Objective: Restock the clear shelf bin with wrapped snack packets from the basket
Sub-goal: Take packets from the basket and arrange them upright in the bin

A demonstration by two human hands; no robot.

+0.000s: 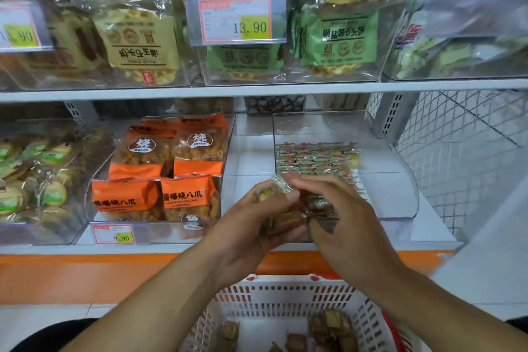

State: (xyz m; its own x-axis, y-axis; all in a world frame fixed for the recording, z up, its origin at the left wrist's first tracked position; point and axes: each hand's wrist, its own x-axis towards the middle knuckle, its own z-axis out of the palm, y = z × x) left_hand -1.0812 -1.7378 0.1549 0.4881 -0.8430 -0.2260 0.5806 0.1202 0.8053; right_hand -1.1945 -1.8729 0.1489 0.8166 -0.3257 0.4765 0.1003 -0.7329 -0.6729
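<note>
My left hand (251, 223) and my right hand (340, 217) meet in front of the clear shelf bin (400, 180) on the lower shelf. Together they grip a bunch of small brown wrapped snack packets (288, 218), my right fingers curled over the top of the bunch. Inside the bin lies a layer of similar small packets (317, 160) toward its back. Below my arms stands the white slotted basket (285, 294), with several brown packets (328, 326) left on its bottom.
An adjacent clear bin (160, 171) with orange snack bags sits to the left, carrying a 9.90 price tag (114, 234). The upper shelf (257, 91) holds bins of green and beige bags. A wire mesh panel (463, 146) closes the right side.
</note>
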